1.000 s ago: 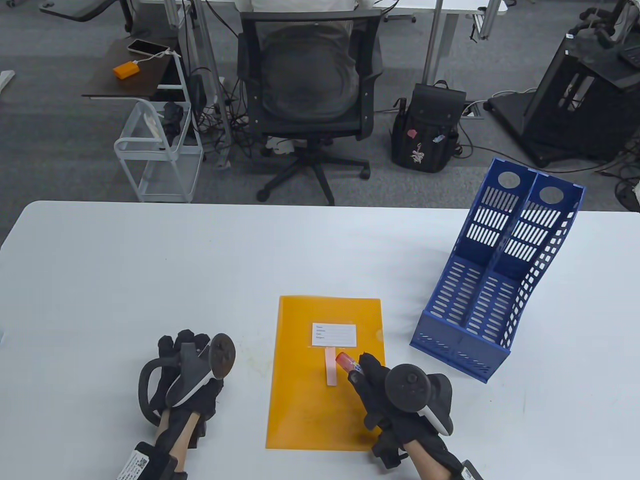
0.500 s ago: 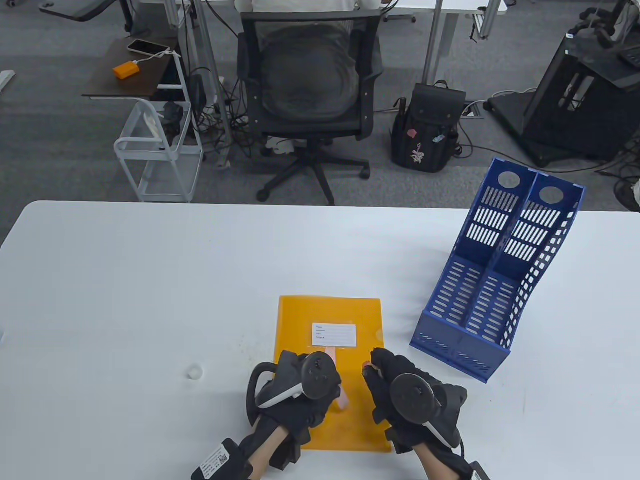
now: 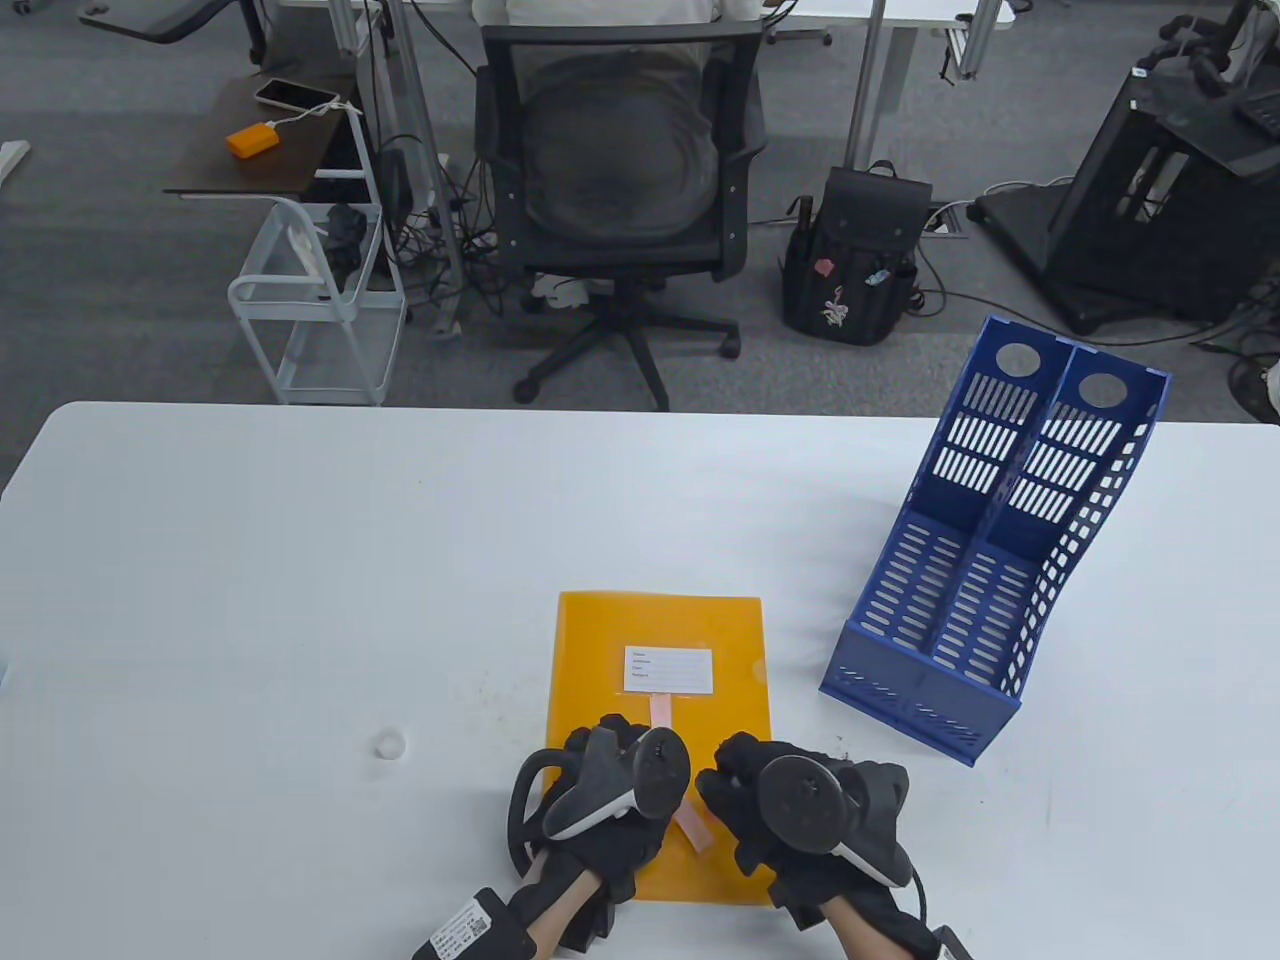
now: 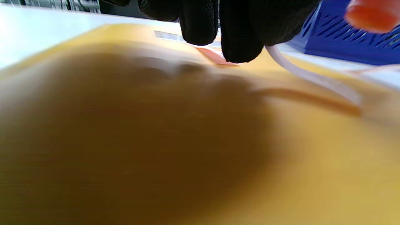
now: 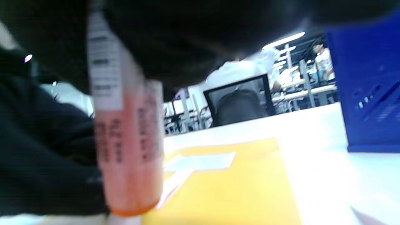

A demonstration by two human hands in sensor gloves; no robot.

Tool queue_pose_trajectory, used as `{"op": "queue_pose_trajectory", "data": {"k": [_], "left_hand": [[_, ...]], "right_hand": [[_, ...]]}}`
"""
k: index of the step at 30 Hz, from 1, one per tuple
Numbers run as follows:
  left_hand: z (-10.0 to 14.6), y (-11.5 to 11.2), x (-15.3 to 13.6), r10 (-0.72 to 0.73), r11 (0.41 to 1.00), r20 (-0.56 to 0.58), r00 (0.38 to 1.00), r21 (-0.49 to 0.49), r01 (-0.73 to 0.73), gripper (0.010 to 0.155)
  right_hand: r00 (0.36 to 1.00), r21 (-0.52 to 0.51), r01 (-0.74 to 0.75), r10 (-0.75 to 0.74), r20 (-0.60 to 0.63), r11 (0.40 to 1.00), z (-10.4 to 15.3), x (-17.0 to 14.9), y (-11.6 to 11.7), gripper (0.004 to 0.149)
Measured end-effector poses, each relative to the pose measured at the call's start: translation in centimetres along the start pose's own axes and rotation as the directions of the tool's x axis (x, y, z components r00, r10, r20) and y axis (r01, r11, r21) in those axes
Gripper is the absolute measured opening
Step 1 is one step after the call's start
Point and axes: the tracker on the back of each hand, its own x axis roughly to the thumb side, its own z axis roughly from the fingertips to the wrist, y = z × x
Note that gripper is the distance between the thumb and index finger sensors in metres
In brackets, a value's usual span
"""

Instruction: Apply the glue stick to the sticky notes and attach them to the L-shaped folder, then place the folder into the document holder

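Pink sticky note [image 3: 690, 822] lies lengthwise between left hand [image 3: 610, 790], fingertips pinning it, and right hand [image 3: 790, 800] gripping glue stick [image 5: 128, 156].

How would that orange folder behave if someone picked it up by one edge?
The orange L-shaped folder lies flat and looks sheet-thin, so it would probably sag and feel light. Its surface seems glossy on the smooth white table, so it may slide when pushed; the left hand resting on it likely steadies it.

Left hand [image 3: 610, 800] now across onto the yellow folder [image 3: 655, 630] from the bare table, fingertips [image 4: 240, 47] on the pink sticky note [image 3: 662, 712].
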Motion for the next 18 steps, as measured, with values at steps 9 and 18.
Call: {"op": "queue_pose_trajectory", "data": {"k": [9,18], "left_hand": [[-0.4,-0.6,-0.6,0.035,0.998,-0.007,0.999,-0.044,-0.036,0.040],[-0.4,-0.5,-0.8,0.063,0.996,-0.008,0.998,-0.061,-0.064,0.041]], "right_hand": [[0.992,0.066,-0.085,0.079,0.096,0.994,0.0,2.3,2.2,0.049],[0.985,0.070,-0.144,0.136,0.107,0.987,0.0,2.8,3.1,0.048]]}}
